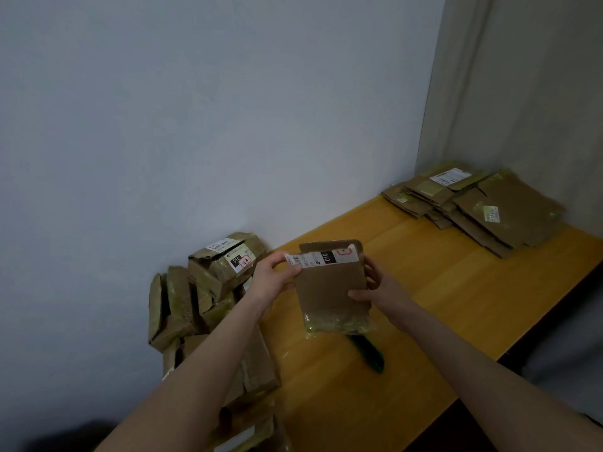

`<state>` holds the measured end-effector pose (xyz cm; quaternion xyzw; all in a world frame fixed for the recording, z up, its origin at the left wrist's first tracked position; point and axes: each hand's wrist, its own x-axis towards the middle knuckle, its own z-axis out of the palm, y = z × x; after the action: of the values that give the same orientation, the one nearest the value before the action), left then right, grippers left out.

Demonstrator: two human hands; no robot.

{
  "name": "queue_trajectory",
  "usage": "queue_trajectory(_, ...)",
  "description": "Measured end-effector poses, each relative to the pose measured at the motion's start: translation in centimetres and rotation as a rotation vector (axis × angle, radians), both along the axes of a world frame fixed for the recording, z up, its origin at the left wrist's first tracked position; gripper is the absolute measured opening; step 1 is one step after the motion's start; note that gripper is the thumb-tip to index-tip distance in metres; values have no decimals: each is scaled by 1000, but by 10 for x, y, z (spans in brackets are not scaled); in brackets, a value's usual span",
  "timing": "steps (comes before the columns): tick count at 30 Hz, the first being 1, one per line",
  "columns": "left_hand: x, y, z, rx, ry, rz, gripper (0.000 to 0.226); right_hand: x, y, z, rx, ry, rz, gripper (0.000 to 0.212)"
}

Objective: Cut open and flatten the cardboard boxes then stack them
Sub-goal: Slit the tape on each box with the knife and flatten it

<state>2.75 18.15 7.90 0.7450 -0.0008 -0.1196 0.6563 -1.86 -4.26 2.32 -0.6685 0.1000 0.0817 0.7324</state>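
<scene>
A small brown cardboard box (332, 288) is held upright over the yellow table (424, 288), with crumpled tape along its bottom edge. My left hand (274, 275) pinches the loose end of the white shipping label (321, 257) at the box's top left. My right hand (375, 288) grips the box's right edge, thumb on the front face. A green-handled cutter (368, 352) lies on the table just below the box. A stack of flattened boxes (479, 207) lies at the table's far right corner.
A heap of taped, uncut boxes (202, 288) is piled against the wall at the table's left end, reaching down toward me. The wall runs behind the table and a curtain (522, 93) hangs at the right. The table's front edge drops off at lower right.
</scene>
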Motion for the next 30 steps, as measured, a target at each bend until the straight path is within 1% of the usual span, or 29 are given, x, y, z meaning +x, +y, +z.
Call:
queue_trajectory(1, 0, 0, -2, 45, -39, 6, 10, 0, -1, 0, -7, 2, -18, 90)
queue_trajectory(2, 1, -1, -5, 89, -89, 7, 10, -1, -2, 0, -12, 6, -28, 88)
queue_trajectory(4, 2, -3, -10, 181, -199, 8, 18, 0, -4, -1, -3, 45, 0, 80)
queue_trajectory(8, 2, 1, -22, 406, -469, 8, 20, -4, -11, 8, 254, 218, 168, 56)
queue_trajectory(9, 2, 3, -24, 444, -521, 0, 18, -4, -13, 11, 287, 234, 183, 52)
queue_trajectory(11, 3, 4, -24, 503, -619, -42, 17, -3, -18, 13, 332, 250, 163, 49)
queue_trajectory(12, 3, 4, -24, 523, -671, -72, 17, -2, -18, 14, 310, 261, 134, 50)
queue_trajectory(14, 3, 3, -22, 551, -746, -136, 18, 2, -19, 11, 138, 252, 63, 60)
queue_trajectory(15, 3, 2, -21, 560, -769, -169, 18, 5, -18, 10, 42, 227, 26, 58)
queue_trajectory(16, 3, 2, -21, 573, -793, -200, 18, 6, -15, 12, -19, 199, -17, 51)
queue_trajectory(18, 2, 2, -23, 603, -838, -237, 17, 11, -11, 14, -58, 190, -109, 47)
queue_trajectory(20, 1, 2, -25, 636, -866, -252, 17, 14, -8, 17, -50, 231, -186, 44)
queue_trajectory(24, -1, 3, -29, 643, -883, -253, 20, 15, -2, 21, -199, 207, -133, 33)
queue_trajectory(27, 0, 3, -29, 650, -927, -276, 22, 17, 6, 27, -418, 98, -112, 34)
queue_trajectory(28, 1, 3, -29, 661, -931, -294, 22, 18, 8, 27, -449, 78, -130, 34)
queue_trajectory(30, 5, 7, -28, 712, -943, -341, 22, 20, 9, 26, -421, 78, -207, 32)
